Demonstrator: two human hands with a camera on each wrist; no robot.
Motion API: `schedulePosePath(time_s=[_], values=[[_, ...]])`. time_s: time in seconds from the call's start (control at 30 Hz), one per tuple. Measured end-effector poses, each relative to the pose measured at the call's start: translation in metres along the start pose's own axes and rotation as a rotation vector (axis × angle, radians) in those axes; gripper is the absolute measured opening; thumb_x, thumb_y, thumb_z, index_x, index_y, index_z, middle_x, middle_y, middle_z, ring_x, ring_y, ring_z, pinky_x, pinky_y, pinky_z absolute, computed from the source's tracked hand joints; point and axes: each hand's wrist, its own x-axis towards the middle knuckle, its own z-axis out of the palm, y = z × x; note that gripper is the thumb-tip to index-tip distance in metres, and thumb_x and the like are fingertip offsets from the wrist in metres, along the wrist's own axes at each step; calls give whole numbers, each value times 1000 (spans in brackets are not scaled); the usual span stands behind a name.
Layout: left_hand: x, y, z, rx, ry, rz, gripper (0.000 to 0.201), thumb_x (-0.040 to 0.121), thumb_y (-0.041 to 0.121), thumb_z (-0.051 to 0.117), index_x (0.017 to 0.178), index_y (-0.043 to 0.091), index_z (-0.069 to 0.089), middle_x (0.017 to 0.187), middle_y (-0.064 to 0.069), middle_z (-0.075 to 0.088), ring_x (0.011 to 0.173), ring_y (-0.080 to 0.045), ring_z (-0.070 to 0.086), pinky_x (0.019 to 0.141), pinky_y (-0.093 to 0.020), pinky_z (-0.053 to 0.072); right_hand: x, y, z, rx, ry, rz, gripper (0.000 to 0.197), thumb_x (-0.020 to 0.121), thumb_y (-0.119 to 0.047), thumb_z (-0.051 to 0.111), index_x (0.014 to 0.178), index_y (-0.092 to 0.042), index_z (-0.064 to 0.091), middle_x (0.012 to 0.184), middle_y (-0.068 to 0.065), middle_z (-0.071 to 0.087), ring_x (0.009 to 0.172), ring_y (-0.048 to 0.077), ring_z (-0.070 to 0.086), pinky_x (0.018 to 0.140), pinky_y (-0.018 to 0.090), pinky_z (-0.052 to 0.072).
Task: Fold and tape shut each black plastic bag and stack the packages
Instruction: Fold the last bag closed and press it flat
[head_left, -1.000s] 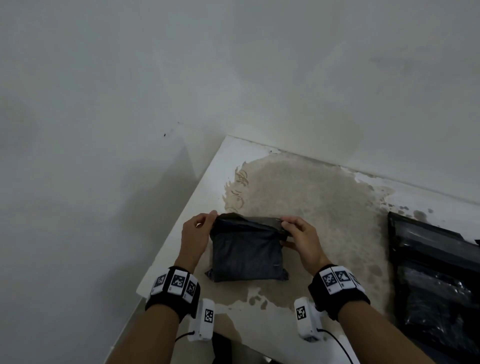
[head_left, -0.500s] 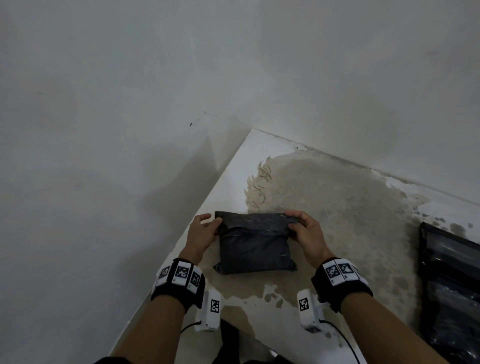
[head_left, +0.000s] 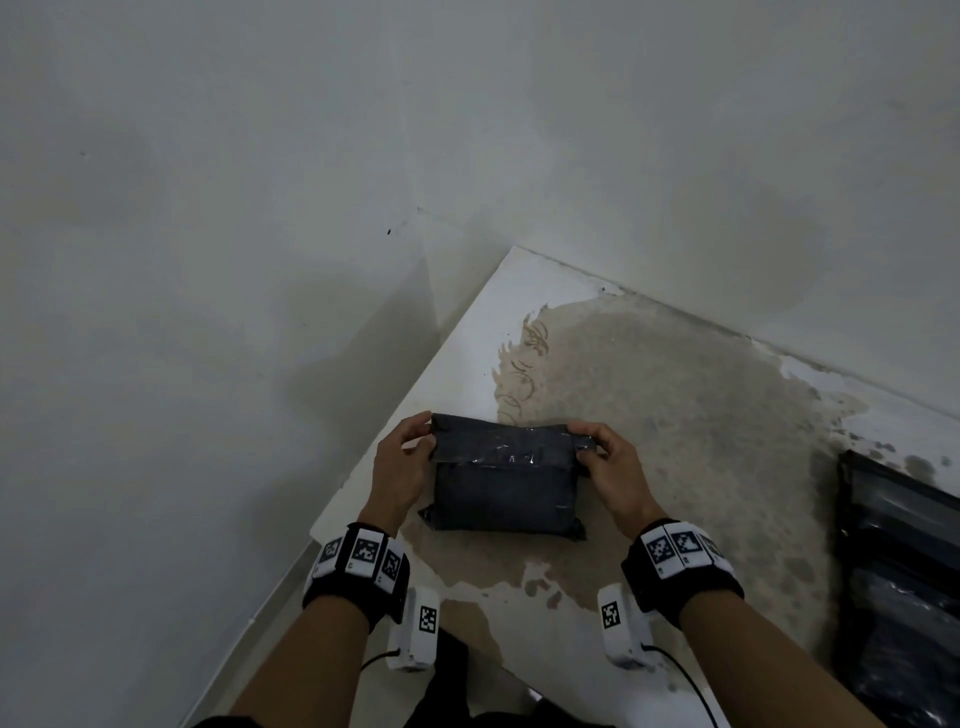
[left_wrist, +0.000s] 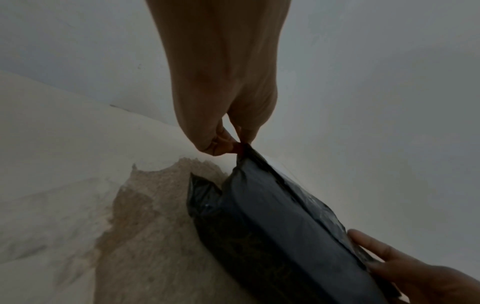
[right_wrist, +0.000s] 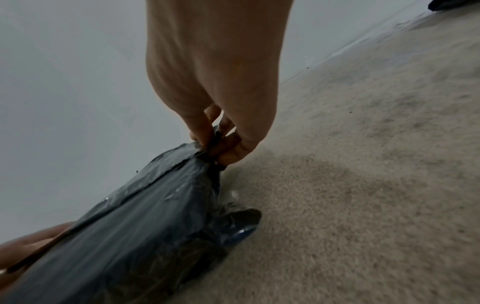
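A filled black plastic bag (head_left: 501, 493) lies on the worn white table (head_left: 675, 441), its top flap folded over toward me. My left hand (head_left: 410, 452) pinches the flap's left corner between thumb and fingers, and the left wrist view shows the same left hand (left_wrist: 233, 144) at the corner of the black bag (left_wrist: 280, 236). On the other side, my right hand (head_left: 597, 452) pinches the flap's right corner; in the right wrist view that right hand (right_wrist: 218, 144) grips bunched plastic of the bag (right_wrist: 135, 236). The flap is stretched flat between both hands.
A stack of black packages (head_left: 898, 571) lies at the table's right edge. White walls close the corner behind and to the left. The table's left edge (head_left: 363, 493) runs just beside my left hand. The tabletop's paint is worn to a brown patch (head_left: 701, 415).
Both hands have pulled the flap outward and folded it down flatter over the bag. The head camera has tilted, so the bag sits more centrally in view.
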Motion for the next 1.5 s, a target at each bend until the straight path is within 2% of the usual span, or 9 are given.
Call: schedulePosePath(time_s=[0.33, 0.53, 0.63, 0.8, 0.93, 1.1, 1.3, 1.4, 1.5], values=[[-7, 1, -1, 18, 85, 84, 33, 102, 2, 49, 124, 23, 62, 122, 5, 62, 105, -10, 58, 83, -8, 45, -2, -3, 10, 121, -58, 47, 33, 96, 13, 48, 111, -9, 66, 116, 12, 68, 92, 21, 68, 70, 24, 58], [-18, -5, 10, 399, 225, 278, 37, 102, 15, 50, 139, 21, 55, 144, -4, 46, 130, -23, 45, 110, -42, 36, -1, 1, 13, 42, -107, 33, 44, 93, 17, 45, 112, -16, 68, 121, 11, 68, 106, 27, 67, 79, 28, 59], [-26, -7, 25, 701, 22, 575, 45, 102, 36, 42, 143, 22, 52, 152, -2, 46, 143, -22, 35, 117, -46, 26, -2, -1, 12, 9, -130, 13, 45, 93, 17, 46, 113, -16, 67, 123, 9, 67, 109, 27, 66, 83, 30, 59], [-29, -31, 28, 896, -113, 591, 58, 102, 52, 32, 152, 25, 41, 162, -2, 32, 153, -22, 18, 124, -50, 9, -1, 4, 14, -97, -94, -68, 45, 94, 9, 49, 117, -25, 67, 128, -2, 63, 116, 22, 63, 99, 43, 56], [-31, -27, 27, 935, -40, 553, 59, 102, 52, 30, 152, 23, 41, 162, -5, 31, 153, -26, 18, 124, -50, 4, 3, 2, 22, -200, -82, -150, 44, 94, 7, 51, 117, -27, 67, 129, -10, 57, 119, 13, 59, 105, 41, 51], [-32, -31, 25, 962, -18, 535, 58, 103, 52, 29, 152, 23, 40, 162, -6, 32, 153, -27, 18, 124, -52, 6, 10, 3, 23, -138, -120, -74, 48, 94, 4, 53, 110, -37, 69, 129, 4, 62, 112, 22, 64, 98, 48, 56], [-33, -28, 30, 1050, -19, 730, 48, 105, 36, 35, 146, 18, 51, 153, -3, 47, 148, -30, 32, 117, -57, 22, 9, -2, 21, -245, -59, -158, 36, 92, 7, 56, 103, -25, 66, 114, 4, 65, 100, 13, 64, 89, 35, 57], [-30, -30, 30, 1018, -10, 739, 45, 105, 36, 34, 143, 22, 54, 148, 0, 52, 144, -26, 41, 116, -55, 22, 10, -1, 22, -231, -27, -90, 13, 99, -15, 61, 101, -27, 66, 109, 2, 65, 98, 18, 63, 86, 38, 56], [-27, -28, 30, 995, 7, 731, 44, 104, 36, 35, 139, 22, 58, 145, 0, 56, 139, -27, 47, 114, -55, 23, 13, -3, 25, -186, -19, -88, 13, 98, -11, 63, 96, -23, 64, 101, 2, 66, 94, 23, 62, 81, 38, 54]])
